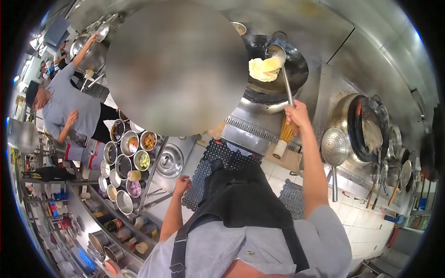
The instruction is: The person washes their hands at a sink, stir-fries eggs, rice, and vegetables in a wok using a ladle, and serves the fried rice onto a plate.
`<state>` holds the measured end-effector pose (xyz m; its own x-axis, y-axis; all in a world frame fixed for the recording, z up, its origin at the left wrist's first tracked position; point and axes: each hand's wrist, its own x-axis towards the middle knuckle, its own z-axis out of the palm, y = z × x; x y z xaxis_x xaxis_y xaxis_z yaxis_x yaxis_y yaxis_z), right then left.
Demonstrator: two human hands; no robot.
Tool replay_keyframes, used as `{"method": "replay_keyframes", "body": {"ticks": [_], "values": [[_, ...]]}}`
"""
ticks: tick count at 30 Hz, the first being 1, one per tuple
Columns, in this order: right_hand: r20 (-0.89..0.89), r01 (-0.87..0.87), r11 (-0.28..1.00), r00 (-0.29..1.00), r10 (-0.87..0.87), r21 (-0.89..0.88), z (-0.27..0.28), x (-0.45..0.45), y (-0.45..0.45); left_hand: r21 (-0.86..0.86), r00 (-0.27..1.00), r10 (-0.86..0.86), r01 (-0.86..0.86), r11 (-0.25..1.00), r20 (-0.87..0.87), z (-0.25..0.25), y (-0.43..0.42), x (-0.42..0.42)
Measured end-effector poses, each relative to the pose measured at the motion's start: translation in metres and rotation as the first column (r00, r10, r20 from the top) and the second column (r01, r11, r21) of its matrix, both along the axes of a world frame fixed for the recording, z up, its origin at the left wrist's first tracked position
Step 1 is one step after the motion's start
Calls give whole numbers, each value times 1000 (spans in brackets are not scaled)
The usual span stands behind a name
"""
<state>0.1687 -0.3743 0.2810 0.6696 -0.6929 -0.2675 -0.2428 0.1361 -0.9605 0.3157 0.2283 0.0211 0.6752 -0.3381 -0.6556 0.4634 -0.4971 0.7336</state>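
Over the dark wok [301,69] on the stove [250,116], holding a long-handled ladle [287,85] in the right grip [298,115], pressed together around the lower part of the handle, with the bowl of the ladle up at the far side of the wok. Can see a soft yellow-and-white lump of food [263,69] within the wok's outline, right up against the ladle's bowl; cannot tell whether resting on the wok's wall. Cannot see the wok's left edge, blurred out. Just below the right grip, can make out a bamboo brush [286,132] at the front of the stove, pale end toward the body.

Holding the left grip [182,185] low beside the black apron [232,194], near a round metal lid [169,160], fingers bent; cannot tell from this angle whether spread or pressed together. Standing by a black perforated mat [197,187].

To the right, can see a skimmer [334,146], handle pointing back toward the body, just beside a wide metal pot [342,118] with a dark pan inside. Beyond the lid on the left, can see many bowls [110,153], some with green [144,160], purple [134,188] or brown pieces [149,140]. Farther left, can see a co-worker [76,109] in grey, one arm raised to a round metal utensil [102,31].
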Motion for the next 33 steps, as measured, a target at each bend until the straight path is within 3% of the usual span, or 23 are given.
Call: {"method": "replay_keyframes", "body": {"ticks": [2, 6, 8, 10, 11, 13, 15, 17, 20, 25, 27, 28, 29, 31, 33], "values": [[-139, 44, 977, 988, -74, -207, 3, 14, 17, -10, 1000, -2, 2, 1000, -16, -9, -4, 7], [-111, -23, 1000, 994, 23, 1, -4, -4, 36, 24, 988, -108, 111, 994, -107, -32, 6, 4], [-189, -46, 974, 982, 4, -222, -20, -17, 38, 82, 973, -217, 223, 971, -80, -35, 19, -3], [-193, -42, 800, 977, -93, -599, -49, 4, 30, 164, 952, -303, 304, 938, -32, -30, 31, -7], [-146, -24, 586, 976, -162, -810, -72, 22, 23, 169, 949, -305, 314, 934, -78, -31, 39, -4], [-194, -57, 462, 947, -255, -885, -82, 56, 23, 148, 942, -247, 284, 947, -226, -40, 55, 7], [-342, -87, 815, 929, -141, -573, -60, 65, 32, 113, 926, -116, 166, 980, -359, -55, 61, 28], [-460, -116, 954, 888, -25, -275, 10, 62, 63, 81, 922, -31, 67, 994, -386, -67, 55, 56], [-623, -278, 747, 750, -224, -604, 18, 36, 96, 10, 965, -94, 99, 995, -244, -82, 34, 97], [-235, -40, 621, 943, -236, -783, -36, 13, 63, 46, 989, 59, -54, 997, -133, -43, -24, 128], [-56, 77, 877, 992, -117, -475, -27, 29, 67, 38, 987, 107, -103, 994, -116, -35, -23, 123], [49, 75, 997, 996, -73, -28, 11, 36, 78, 43, 991, 101, -98, 994, -84, -36, -16, 117], [133, 18, 905, 988, -82, 425, 42, 45, 86, 49, 995, 87, -84, 995, -58, -45, -9, 109], [306, -208, 814, 951, 40, 543, 79, 84, 98, 106, 999, 43, -40, 994, -32, -59, 4, 93], [438, -401, 658, 891, 119, 637, 97, 140, 108, 155, 984, 141, -123, 980, -109, -74, 25, 75]]}}
